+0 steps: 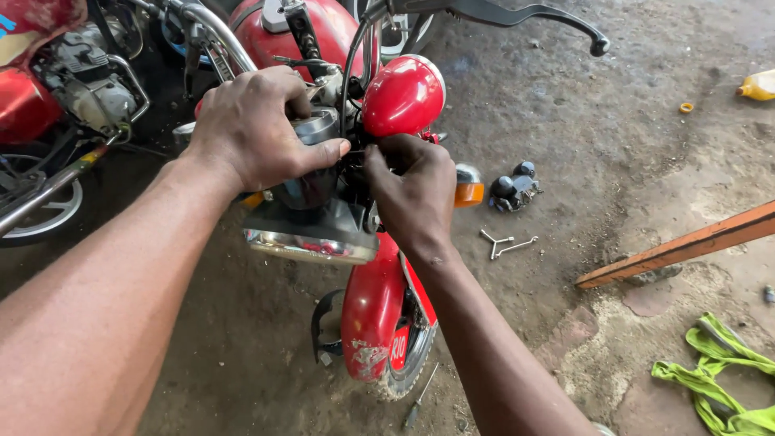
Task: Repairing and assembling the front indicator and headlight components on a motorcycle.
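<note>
I look down on the front of a red motorcycle (373, 311). My left hand (254, 129) is clasped over the round grey gauge housing (316, 127) above the headlight (311, 234). My right hand (412, 194) has its fingers pinched into the wiring and bracket just right of that housing, below a red dome-shaped cover (404, 95); what the fingertips hold is hidden. An orange turn signal (468, 190) sticks out beside my right hand. The red front fender and tyre point toward me.
A second red motorcycle (48, 97) stands at the left. On the dirt floor lie a three-way wrench (504, 242), a black switch part (514, 188), a screwdriver (420, 400), an orange bar (686, 242), a green-yellow strap (714, 371) and a yellow bottle (759, 85).
</note>
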